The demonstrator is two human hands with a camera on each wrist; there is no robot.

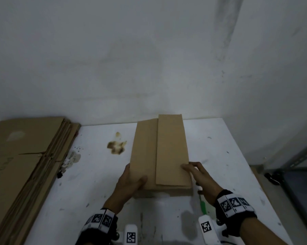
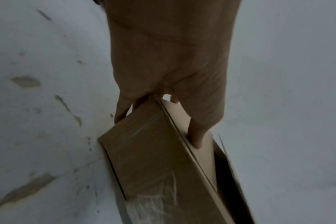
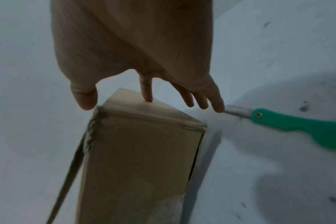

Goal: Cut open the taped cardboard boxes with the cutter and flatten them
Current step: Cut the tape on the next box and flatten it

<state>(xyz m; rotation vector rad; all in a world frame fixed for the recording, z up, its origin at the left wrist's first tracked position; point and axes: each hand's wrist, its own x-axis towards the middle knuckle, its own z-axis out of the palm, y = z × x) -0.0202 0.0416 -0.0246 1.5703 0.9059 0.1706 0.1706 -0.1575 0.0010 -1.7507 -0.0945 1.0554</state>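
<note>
The cardboard box (image 1: pixel 159 154) lies near the middle of the white table (image 1: pixel 220 156), partly collapsed, with one long flap overlapping the other on top. The left hand (image 1: pixel 129 184) grips the near left edge, thumb on top and fingers (image 2: pixel 121 112) curled beneath. The right hand (image 1: pixel 200 177) rests on the right edge with fingers (image 3: pixel 148 91) spread and straight, one tip pressing the panel and nothing enclosed. The green-handled cutter (image 3: pixel 297 125) lies on the table just beside the right hand, blade exposed. A stack of flattened cardboard (image 1: pixel 28 152) sits at the left. Judgement: flattening is in hand. Recommend pressing both palms down evenly along the creases, keeping the flaps aligned, and keeping the right fingers clear of the blade.
</note>
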